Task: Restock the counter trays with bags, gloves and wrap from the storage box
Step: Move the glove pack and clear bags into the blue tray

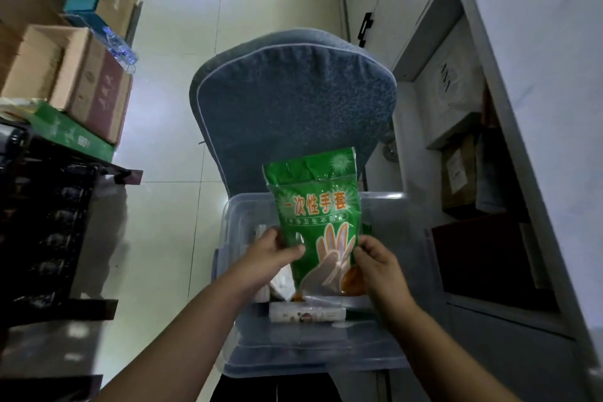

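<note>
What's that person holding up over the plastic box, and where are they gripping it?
A green pack of disposable gloves, held upright. The left hand and right hand each pinch a side edge of its lower half.

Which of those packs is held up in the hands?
The green glove pack, gripped by left hand and right hand; the white pouch and long white box lie in the tub.

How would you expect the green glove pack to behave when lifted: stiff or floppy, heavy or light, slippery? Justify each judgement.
Probably floppy: the green glove pack creases near its top. Likely light: the left hand and right hand hold it upright by pinching its lower edges. Possibly slippery, since its film looks glossy.
</note>
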Motion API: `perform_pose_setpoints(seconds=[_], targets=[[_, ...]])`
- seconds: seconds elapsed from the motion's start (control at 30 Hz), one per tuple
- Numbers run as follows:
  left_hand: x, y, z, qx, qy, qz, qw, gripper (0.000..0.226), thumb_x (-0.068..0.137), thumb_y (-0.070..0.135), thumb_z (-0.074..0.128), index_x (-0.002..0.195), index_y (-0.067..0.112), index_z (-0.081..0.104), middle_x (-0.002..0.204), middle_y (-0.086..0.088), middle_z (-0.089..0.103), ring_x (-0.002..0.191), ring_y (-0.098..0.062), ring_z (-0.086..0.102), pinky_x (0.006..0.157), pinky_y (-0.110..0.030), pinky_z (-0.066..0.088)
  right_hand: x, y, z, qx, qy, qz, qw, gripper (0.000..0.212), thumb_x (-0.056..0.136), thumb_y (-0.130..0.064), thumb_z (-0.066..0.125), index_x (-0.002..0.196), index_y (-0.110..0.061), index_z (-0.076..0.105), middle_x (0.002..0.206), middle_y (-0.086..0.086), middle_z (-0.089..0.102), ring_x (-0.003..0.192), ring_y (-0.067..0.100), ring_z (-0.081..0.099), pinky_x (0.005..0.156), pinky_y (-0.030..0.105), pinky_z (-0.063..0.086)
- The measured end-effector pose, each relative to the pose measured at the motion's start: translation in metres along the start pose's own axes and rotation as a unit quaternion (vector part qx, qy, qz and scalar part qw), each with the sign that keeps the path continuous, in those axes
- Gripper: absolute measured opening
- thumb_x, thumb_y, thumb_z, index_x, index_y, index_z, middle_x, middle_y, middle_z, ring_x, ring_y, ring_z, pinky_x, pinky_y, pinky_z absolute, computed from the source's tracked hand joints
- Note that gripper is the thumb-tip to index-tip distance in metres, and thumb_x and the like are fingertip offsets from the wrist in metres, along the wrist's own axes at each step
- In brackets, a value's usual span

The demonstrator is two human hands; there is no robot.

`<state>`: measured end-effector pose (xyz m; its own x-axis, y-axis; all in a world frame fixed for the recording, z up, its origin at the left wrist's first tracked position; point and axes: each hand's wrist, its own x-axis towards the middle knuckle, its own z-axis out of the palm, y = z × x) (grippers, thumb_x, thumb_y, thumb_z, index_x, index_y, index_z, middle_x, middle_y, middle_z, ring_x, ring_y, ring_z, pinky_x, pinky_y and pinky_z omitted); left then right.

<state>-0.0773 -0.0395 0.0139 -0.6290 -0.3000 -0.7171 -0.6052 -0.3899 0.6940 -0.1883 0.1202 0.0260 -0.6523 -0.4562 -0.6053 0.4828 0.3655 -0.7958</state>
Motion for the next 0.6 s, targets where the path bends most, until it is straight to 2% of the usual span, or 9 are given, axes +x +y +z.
perform_pose_setpoints(seconds=[0.07, 0.2, 0.27, 0.33, 0.4, 0.43, 0.5, 0.53, 0.6], targets=[[0.001, 0.006, -0.004, -0.044, -0.016, -0.007, 0.999, 0.031, 0.083, 0.003, 0.064, 0.114, 0.009, 0.058, 0.104, 0.0, 0.07, 0.092, -0.011, 0.066, 0.078, -0.023, 0.052, -0.001, 0.001, 0.007, 0.043, -0.009, 0.031, 0.999, 0.026, 0.093, 0.001, 0.044, 0.08, -0.011, 0.064, 0.074, 0.01, 0.069, 0.063, 0.019, 0.062, 0.06, 0.03, 0.051], [0.004, 0.01, -0.022, -0.027, 0.077, 0.036, 0.996, 0.03, 0.08, 0.005, 0.068, 0.108, 0.012, 0.061, 0.104, -0.009, 0.072, 0.092, -0.024, 0.069, 0.08, -0.035, 0.055, 0.007, 0.027, 0.01, 0.082, 0.011, 0.107, 0.991, 0.015, 0.09, 0.003, 0.05, 0.093, -0.005, 0.063, 0.081, 0.014, 0.067, 0.07, 0.023, 0.065, 0.068, 0.034, 0.054], [0.007, 0.013, -0.032, 0.039, 0.146, 0.068, 0.986, 0.029, 0.08, 0.005, 0.068, 0.105, 0.016, 0.06, 0.101, -0.006, 0.07, 0.087, -0.021, 0.068, 0.076, -0.033, 0.053, 0.016, 0.048, 0.001, 0.077, 0.056, 0.145, 0.985, 0.012, 0.089, 0.004, 0.054, 0.095, -0.003, 0.062, 0.083, 0.015, 0.066, 0.072, 0.023, 0.065, 0.069, 0.032, 0.053], [0.01, 0.016, -0.043, 0.119, 0.212, 0.096, 0.965, 0.026, 0.079, 0.007, 0.068, 0.1, 0.019, 0.058, 0.093, -0.004, 0.068, 0.078, -0.014, 0.063, 0.066, -0.026, 0.048, 0.029, 0.068, -0.013, 0.088, 0.125, 0.17, 0.974, 0.013, 0.089, 0.006, 0.051, 0.097, 0.001, 0.06, 0.088, 0.019, 0.063, 0.074, 0.025, 0.061, 0.066, 0.031, 0.051], [0.014, 0.016, -0.052, 0.152, 0.249, 0.106, 0.951, 0.018, 0.08, 0.009, 0.067, 0.093, 0.017, 0.058, 0.085, -0.005, 0.066, 0.074, -0.018, 0.06, 0.061, -0.027, 0.043, 0.046, 0.085, -0.025, 0.092, 0.188, 0.188, 0.96, 0.014, 0.092, 0.004, 0.048, 0.1, 0.002, 0.059, 0.089, 0.019, 0.061, 0.074, 0.025, 0.059, 0.061, 0.028, 0.049], [0.015, 0.016, -0.056, 0.158, 0.259, 0.107, 0.947, 0.016, 0.08, 0.01, 0.067, 0.092, 0.016, 0.058, 0.083, -0.004, 0.065, 0.074, -0.02, 0.06, 0.06, -0.027, 0.043, 0.056, 0.092, -0.031, 0.091, 0.208, 0.201, 0.953, 0.013, 0.093, 0.001, 0.047, 0.097, 0.002, 0.059, 0.085, 0.018, 0.061, 0.072, 0.025, 0.058, 0.058, 0.026, 0.049], [0.018, 0.016, -0.063, 0.162, 0.268, 0.107, 0.944, 0.015, 0.081, 0.011, 0.066, 0.091, 0.017, 0.058, 0.082, -0.001, 0.066, 0.073, -0.016, 0.06, 0.058, -0.025, 0.043, 0.079, 0.103, -0.042, 0.099, 0.23, 0.226, 0.941, 0.02, 0.094, 0.001, 0.045, 0.078, -0.002, 0.057, 0.067, 0.012, 0.058, 0.059, 0.021, 0.056, 0.049, 0.021, 0.046], [0.021, 0.015, -0.064, 0.164, 0.27, 0.109, 0.943, 0.015, 0.081, 0.012, 0.067, 0.091, 0.02, 0.059, 0.082, 0.002, 0.066, 0.072, -0.012, 0.06, 0.057, -0.024, 0.042, 0.091, 0.109, -0.046, 0.09, 0.231, 0.24, 0.939, 0.026, 0.093, 0.002, 0.045, 0.07, -0.006, 0.053, 0.062, 0.009, 0.056, 0.053, 0.019, 0.054, 0.048, 0.022, 0.046], [0.022, 0.016, -0.065, 0.167, 0.275, 0.119, 0.939, 0.018, 0.081, 0.014, 0.067, 0.085, 0.029, 0.058, 0.08, 0.01, 0.066, 0.07, -0.001, 0.06, 0.055, -0.023, 0.041, 0.111, 0.116, -0.05, 0.071, 0.231, 0.27, 0.932, 0.029, 0.091, 0.002, 0.045, 0.065, -0.011, 0.049, 0.066, 0.007, 0.052, 0.056, 0.019, 0.051, 0.056, 0.027, 0.049]])
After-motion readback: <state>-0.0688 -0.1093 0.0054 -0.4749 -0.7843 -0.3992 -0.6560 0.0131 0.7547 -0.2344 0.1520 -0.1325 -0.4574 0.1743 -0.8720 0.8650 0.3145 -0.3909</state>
